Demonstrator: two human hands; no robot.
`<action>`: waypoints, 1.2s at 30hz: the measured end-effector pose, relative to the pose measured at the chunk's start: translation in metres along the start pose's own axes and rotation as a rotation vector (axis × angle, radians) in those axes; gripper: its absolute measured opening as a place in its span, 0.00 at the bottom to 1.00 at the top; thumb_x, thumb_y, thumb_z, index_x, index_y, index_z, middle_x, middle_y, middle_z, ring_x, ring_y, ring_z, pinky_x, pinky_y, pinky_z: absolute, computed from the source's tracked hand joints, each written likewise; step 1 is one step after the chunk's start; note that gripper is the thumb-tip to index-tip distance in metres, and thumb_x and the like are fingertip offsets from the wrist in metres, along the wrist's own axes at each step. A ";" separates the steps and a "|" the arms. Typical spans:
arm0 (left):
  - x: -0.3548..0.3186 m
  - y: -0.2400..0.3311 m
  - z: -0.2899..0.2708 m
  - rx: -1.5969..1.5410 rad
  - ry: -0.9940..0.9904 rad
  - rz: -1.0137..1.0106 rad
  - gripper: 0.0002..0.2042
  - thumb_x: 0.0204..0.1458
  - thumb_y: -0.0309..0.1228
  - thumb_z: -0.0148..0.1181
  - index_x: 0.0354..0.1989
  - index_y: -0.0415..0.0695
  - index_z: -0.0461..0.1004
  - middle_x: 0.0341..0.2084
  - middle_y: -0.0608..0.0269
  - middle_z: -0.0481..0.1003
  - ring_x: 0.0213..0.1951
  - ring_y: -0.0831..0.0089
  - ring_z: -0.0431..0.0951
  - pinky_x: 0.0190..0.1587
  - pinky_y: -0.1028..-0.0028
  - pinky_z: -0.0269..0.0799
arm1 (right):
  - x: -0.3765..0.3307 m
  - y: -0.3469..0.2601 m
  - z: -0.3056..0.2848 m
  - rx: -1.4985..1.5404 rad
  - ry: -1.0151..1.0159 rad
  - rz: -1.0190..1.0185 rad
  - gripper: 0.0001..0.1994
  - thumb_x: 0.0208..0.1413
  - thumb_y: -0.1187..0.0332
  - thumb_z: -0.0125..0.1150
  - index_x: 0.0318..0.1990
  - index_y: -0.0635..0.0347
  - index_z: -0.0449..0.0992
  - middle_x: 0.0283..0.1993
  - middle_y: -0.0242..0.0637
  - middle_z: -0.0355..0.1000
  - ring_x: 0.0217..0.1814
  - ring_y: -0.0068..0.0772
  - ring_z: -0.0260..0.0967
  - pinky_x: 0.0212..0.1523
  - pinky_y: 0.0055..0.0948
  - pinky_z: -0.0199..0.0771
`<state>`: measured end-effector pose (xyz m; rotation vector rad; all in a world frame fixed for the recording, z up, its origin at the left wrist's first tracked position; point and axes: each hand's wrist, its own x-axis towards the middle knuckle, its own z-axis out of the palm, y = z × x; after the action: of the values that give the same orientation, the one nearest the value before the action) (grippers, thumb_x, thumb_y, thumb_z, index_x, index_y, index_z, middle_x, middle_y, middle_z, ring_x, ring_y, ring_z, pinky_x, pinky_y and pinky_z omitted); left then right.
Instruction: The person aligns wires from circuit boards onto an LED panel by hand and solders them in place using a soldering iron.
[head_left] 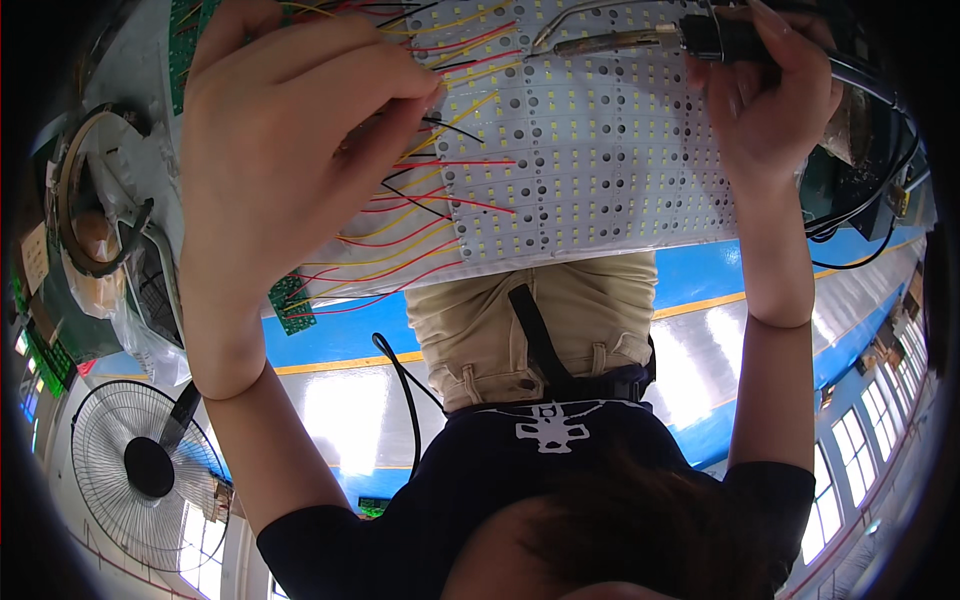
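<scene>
A white LED panel (pixel 590 165) with rows of small yellowish LEDs and dark round holes lies before me. Thin red, yellow and black wires (pixel 400 240) run onto its left side. My left hand (pixel 290 130) is over those wires, thumb and forefinger pinched on a thin wire at the panel's left edge; the fingers hide most of it. In my right hand (pixel 770 115) is a soldering iron (pixel 620 42) with a black handle, its tip pointing left over the panel's upper part. A thin bent metal tube (pixel 580 10) runs beside the iron.
A small green circuit board (pixel 292 305) hangs at the near left edge. Tape rolls and plastic bags (pixel 95 240) lie at the far left. Black cables (pixel 880 190) trail on the right. A fan (pixel 148 467) stands lower left.
</scene>
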<state>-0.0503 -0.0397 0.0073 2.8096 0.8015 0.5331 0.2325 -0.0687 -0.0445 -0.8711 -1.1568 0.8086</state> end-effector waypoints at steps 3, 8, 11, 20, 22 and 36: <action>0.000 0.001 0.000 0.004 -0.005 -0.009 0.09 0.42 0.24 0.76 0.31 0.48 0.83 0.24 0.70 0.79 0.28 0.72 0.77 0.41 0.69 0.64 | -0.001 -0.002 0.003 -0.008 0.009 0.015 0.11 0.60 0.70 0.51 0.26 0.66 0.67 0.15 0.30 0.58 0.05 0.18 0.49 0.08 0.20 0.63; -0.001 0.002 0.002 0.011 0.017 -0.007 0.09 0.42 0.25 0.76 0.31 0.49 0.83 0.24 0.71 0.79 0.28 0.72 0.77 0.41 0.69 0.64 | -0.001 -0.003 0.003 -0.022 0.012 0.017 0.11 0.59 0.71 0.51 0.25 0.66 0.67 0.15 0.30 0.58 0.05 0.19 0.49 0.08 0.21 0.64; 0.000 0.003 0.002 0.023 0.003 -0.017 0.09 0.42 0.26 0.76 0.31 0.49 0.83 0.24 0.71 0.79 0.28 0.72 0.77 0.41 0.69 0.64 | -0.001 -0.004 0.002 -0.025 0.007 0.016 0.11 0.59 0.71 0.51 0.25 0.65 0.66 0.16 0.31 0.59 0.05 0.19 0.49 0.08 0.21 0.64; -0.002 0.002 -0.001 0.019 -0.005 -0.003 0.08 0.43 0.26 0.76 0.32 0.49 0.83 0.25 0.71 0.79 0.29 0.72 0.77 0.42 0.69 0.65 | 0.000 -0.003 0.004 -0.014 0.006 0.015 0.12 0.59 0.71 0.51 0.24 0.66 0.65 0.20 0.32 0.60 0.05 0.20 0.51 0.08 0.20 0.65; -0.002 0.002 0.000 0.020 -0.009 -0.010 0.08 0.43 0.25 0.75 0.32 0.49 0.83 0.25 0.71 0.79 0.29 0.72 0.77 0.43 0.69 0.65 | 0.000 -0.003 0.004 -0.017 0.006 0.008 0.12 0.59 0.71 0.51 0.25 0.66 0.65 0.20 0.32 0.60 0.05 0.20 0.51 0.08 0.20 0.65; -0.001 0.002 -0.001 0.028 -0.028 -0.002 0.09 0.42 0.25 0.75 0.33 0.49 0.83 0.25 0.71 0.80 0.30 0.72 0.78 0.43 0.69 0.66 | -0.001 -0.002 0.001 -0.017 0.006 -0.008 0.11 0.58 0.72 0.52 0.25 0.66 0.66 0.19 0.33 0.60 0.05 0.20 0.48 0.07 0.21 0.64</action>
<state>-0.0503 -0.0421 0.0086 2.8352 0.8119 0.4843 0.2312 -0.0701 -0.0428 -0.8823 -1.1623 0.7903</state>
